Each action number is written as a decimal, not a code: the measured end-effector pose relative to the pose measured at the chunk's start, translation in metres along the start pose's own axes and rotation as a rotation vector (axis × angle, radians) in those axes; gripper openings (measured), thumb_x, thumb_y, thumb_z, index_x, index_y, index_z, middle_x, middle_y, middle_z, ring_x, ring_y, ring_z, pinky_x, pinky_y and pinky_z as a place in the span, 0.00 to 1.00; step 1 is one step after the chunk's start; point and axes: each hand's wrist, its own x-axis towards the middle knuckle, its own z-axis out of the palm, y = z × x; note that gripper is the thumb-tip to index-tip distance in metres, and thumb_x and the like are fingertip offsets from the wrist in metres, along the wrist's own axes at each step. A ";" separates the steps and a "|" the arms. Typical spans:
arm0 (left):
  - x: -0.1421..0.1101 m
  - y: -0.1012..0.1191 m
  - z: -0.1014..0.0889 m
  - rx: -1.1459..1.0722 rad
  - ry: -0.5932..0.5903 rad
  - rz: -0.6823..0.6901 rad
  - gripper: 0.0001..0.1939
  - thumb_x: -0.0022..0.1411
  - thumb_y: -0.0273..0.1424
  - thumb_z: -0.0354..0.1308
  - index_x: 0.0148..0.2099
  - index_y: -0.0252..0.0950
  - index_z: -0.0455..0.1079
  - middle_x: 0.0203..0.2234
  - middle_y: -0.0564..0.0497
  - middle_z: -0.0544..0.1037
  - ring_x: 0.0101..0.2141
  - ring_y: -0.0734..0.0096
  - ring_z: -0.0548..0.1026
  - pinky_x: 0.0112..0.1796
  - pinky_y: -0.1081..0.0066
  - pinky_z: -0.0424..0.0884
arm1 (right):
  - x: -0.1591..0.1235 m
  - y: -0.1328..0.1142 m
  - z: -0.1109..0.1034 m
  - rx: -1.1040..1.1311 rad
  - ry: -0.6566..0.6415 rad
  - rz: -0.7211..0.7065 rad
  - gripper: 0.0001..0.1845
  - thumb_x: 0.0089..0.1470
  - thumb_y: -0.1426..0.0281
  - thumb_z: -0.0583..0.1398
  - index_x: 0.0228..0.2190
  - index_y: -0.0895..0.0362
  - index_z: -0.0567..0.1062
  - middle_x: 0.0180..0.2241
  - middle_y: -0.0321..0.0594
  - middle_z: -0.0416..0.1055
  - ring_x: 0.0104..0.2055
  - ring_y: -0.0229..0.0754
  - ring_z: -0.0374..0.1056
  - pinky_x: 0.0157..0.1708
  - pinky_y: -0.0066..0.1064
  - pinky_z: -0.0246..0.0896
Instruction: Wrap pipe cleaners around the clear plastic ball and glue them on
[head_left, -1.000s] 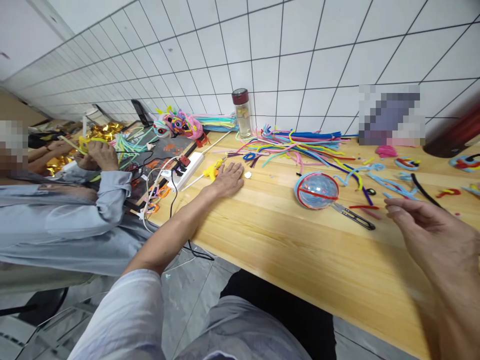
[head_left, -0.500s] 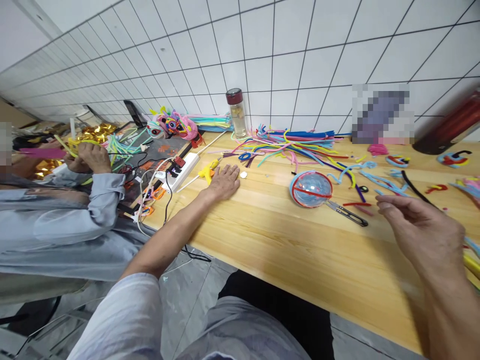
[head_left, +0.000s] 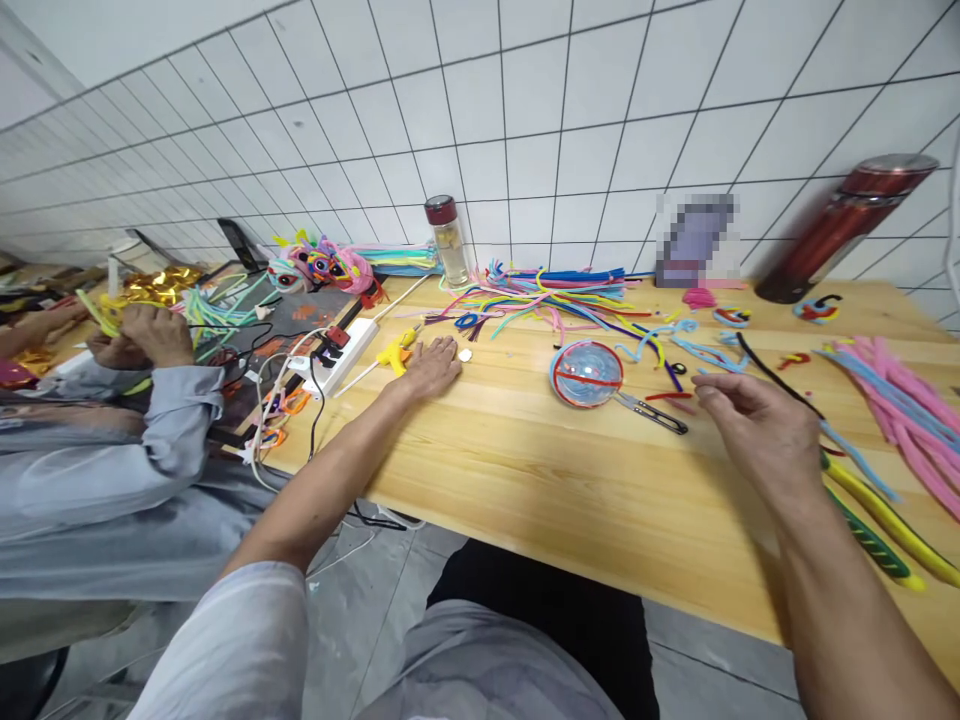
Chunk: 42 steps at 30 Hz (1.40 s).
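My left hand (head_left: pixel 433 368) lies flat on the wooden table, fingers stretched out. Right beside it is a yellow glue gun (head_left: pixel 391 354); whether they touch I cannot tell. A small white disc (head_left: pixel 465 355) sits just past the fingertips. My right hand (head_left: pixel 769 425) hovers over the table's right part, thumb and forefinger pinched together; anything between them is too small to make out. Left of it lie thread snips (head_left: pixel 654 412), a short red pipe cleaner piece (head_left: pixel 667 396) and a round, shiny light-blue piece (head_left: pixel 587 374) with a red rim and stripe.
Pipe cleaners (head_left: pixel 570 290) lie in a heap along the wall. A glass bottle (head_left: pixel 448 245), a red flask (head_left: pixel 840 230) and a power strip (head_left: pixel 341 355) stand around. Pliers (head_left: pixel 870 540) and pink pipe cleaners (head_left: pixel 900 400) are at the right. At the left a co-worker's hands (head_left: pixel 154 335) hold yellow pieces.
The view has shifted to the right, showing more of the flask, pliers and pink pipe cleaners. My left hand stays flat by the glue gun; my right hand keeps its pinch.
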 end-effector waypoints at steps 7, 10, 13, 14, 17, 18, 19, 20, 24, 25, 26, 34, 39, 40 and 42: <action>0.002 0.032 -0.027 -0.144 0.358 0.107 0.23 0.76 0.36 0.46 0.64 0.36 0.74 0.65 0.42 0.75 0.65 0.55 0.71 0.68 0.59 0.62 | 0.001 0.006 -0.001 0.028 -0.037 0.014 0.14 0.55 0.57 0.63 0.39 0.50 0.84 0.41 0.43 0.85 0.42 0.55 0.80 0.46 0.46 0.72; 0.015 0.067 -0.022 -0.255 0.314 0.289 0.17 0.72 0.29 0.50 0.51 0.36 0.81 0.50 0.43 0.84 0.53 0.58 0.78 0.58 0.62 0.72 | 0.001 0.007 0.000 0.035 -0.026 0.052 0.14 0.54 0.56 0.64 0.37 0.50 0.84 0.40 0.43 0.84 0.42 0.56 0.79 0.48 0.48 0.72; 0.031 0.103 -0.008 -0.305 0.274 0.340 0.14 0.69 0.26 0.53 0.46 0.36 0.81 0.46 0.43 0.84 0.49 0.58 0.80 0.53 0.63 0.74 | 0.002 0.011 0.001 0.046 -0.006 0.090 0.14 0.54 0.54 0.64 0.35 0.50 0.82 0.37 0.43 0.84 0.39 0.55 0.78 0.48 0.50 0.72; 0.037 0.112 -0.004 -0.320 0.265 0.354 0.15 0.70 0.26 0.52 0.48 0.36 0.80 0.47 0.42 0.84 0.50 0.58 0.79 0.52 0.63 0.74 | 0.002 0.012 0.002 0.060 -0.009 0.095 0.14 0.55 0.54 0.64 0.34 0.50 0.82 0.35 0.43 0.83 0.38 0.54 0.78 0.46 0.49 0.73; 0.050 0.130 0.006 -0.353 0.232 0.392 0.16 0.69 0.24 0.52 0.53 0.36 0.79 0.51 0.41 0.82 0.51 0.57 0.79 0.51 0.62 0.74 | 0.004 0.014 0.004 0.068 -0.011 0.104 0.15 0.55 0.54 0.64 0.33 0.52 0.81 0.31 0.41 0.81 0.34 0.52 0.77 0.40 0.46 0.74; 0.054 0.133 0.008 -0.359 0.222 0.404 0.16 0.69 0.24 0.52 0.53 0.37 0.78 0.51 0.41 0.81 0.51 0.57 0.79 0.51 0.62 0.74 | 0.004 0.014 0.005 0.060 -0.006 0.109 0.15 0.55 0.54 0.64 0.33 0.52 0.81 0.31 0.40 0.81 0.33 0.51 0.77 0.39 0.45 0.74; 0.057 0.136 0.009 -0.364 0.213 0.415 0.17 0.69 0.24 0.52 0.54 0.38 0.78 0.52 0.41 0.81 0.52 0.57 0.79 0.51 0.63 0.74 | 0.003 0.012 0.007 0.054 0.002 0.116 0.15 0.54 0.54 0.65 0.33 0.52 0.81 0.30 0.39 0.81 0.33 0.50 0.77 0.39 0.44 0.74; 0.059 0.137 0.010 -0.367 0.206 0.421 0.17 0.69 0.23 0.52 0.54 0.38 0.78 0.52 0.41 0.81 0.52 0.57 0.79 0.52 0.63 0.74 | 0.002 0.011 0.009 0.052 0.006 0.124 0.15 0.54 0.54 0.65 0.33 0.52 0.81 0.30 0.39 0.81 0.34 0.50 0.78 0.39 0.44 0.74; 0.066 0.140 0.014 -0.382 0.192 0.413 0.17 0.71 0.24 0.52 0.56 0.39 0.76 0.55 0.39 0.78 0.53 0.54 0.79 0.52 0.60 0.75 | -0.001 0.004 0.014 0.075 -0.009 0.166 0.13 0.52 0.55 0.65 0.33 0.51 0.80 0.31 0.39 0.81 0.37 0.52 0.80 0.40 0.45 0.74; 0.067 0.141 0.015 -0.388 0.188 0.411 0.17 0.71 0.25 0.52 0.56 0.39 0.76 0.55 0.38 0.78 0.53 0.53 0.79 0.52 0.59 0.75 | -0.002 0.004 0.015 0.078 -0.011 0.173 0.13 0.52 0.55 0.66 0.33 0.51 0.80 0.31 0.39 0.81 0.37 0.52 0.80 0.40 0.45 0.74; 0.068 0.142 0.015 -0.395 0.183 0.409 0.16 0.71 0.25 0.52 0.56 0.39 0.76 0.55 0.38 0.77 0.52 0.53 0.79 0.51 0.58 0.75 | -0.001 0.004 0.016 0.083 -0.008 0.174 0.13 0.52 0.55 0.66 0.33 0.51 0.80 0.31 0.40 0.81 0.37 0.52 0.80 0.39 0.44 0.75; 0.078 0.143 0.023 -0.553 0.206 0.384 0.13 0.71 0.26 0.53 0.51 0.36 0.76 0.53 0.39 0.79 0.50 0.55 0.80 0.50 0.60 0.74 | 0.000 0.013 0.017 0.065 -0.029 0.206 0.14 0.52 0.55 0.67 0.33 0.53 0.80 0.32 0.38 0.82 0.41 0.53 0.81 0.43 0.45 0.74; 0.089 0.134 0.020 -0.732 0.268 0.351 0.11 0.67 0.21 0.55 0.47 0.35 0.75 0.44 0.44 0.83 0.46 0.61 0.80 0.47 0.65 0.74 | -0.001 0.018 0.020 0.105 -0.039 0.228 0.14 0.53 0.55 0.67 0.34 0.53 0.80 0.33 0.38 0.81 0.42 0.51 0.81 0.44 0.43 0.73; 0.089 0.133 0.017 -0.763 0.284 0.343 0.11 0.66 0.21 0.55 0.46 0.35 0.75 0.43 0.44 0.83 0.45 0.62 0.80 0.46 0.65 0.74 | -0.001 0.018 0.020 0.111 -0.036 0.230 0.15 0.53 0.55 0.67 0.34 0.53 0.80 0.34 0.38 0.81 0.41 0.51 0.81 0.44 0.42 0.73; 0.088 0.132 0.008 -0.813 0.315 0.338 0.10 0.66 0.21 0.55 0.46 0.34 0.75 0.42 0.44 0.84 0.43 0.63 0.80 0.45 0.66 0.74 | 0.000 0.019 0.021 0.132 -0.018 0.219 0.15 0.52 0.55 0.67 0.33 0.54 0.79 0.34 0.38 0.81 0.39 0.49 0.81 0.42 0.40 0.73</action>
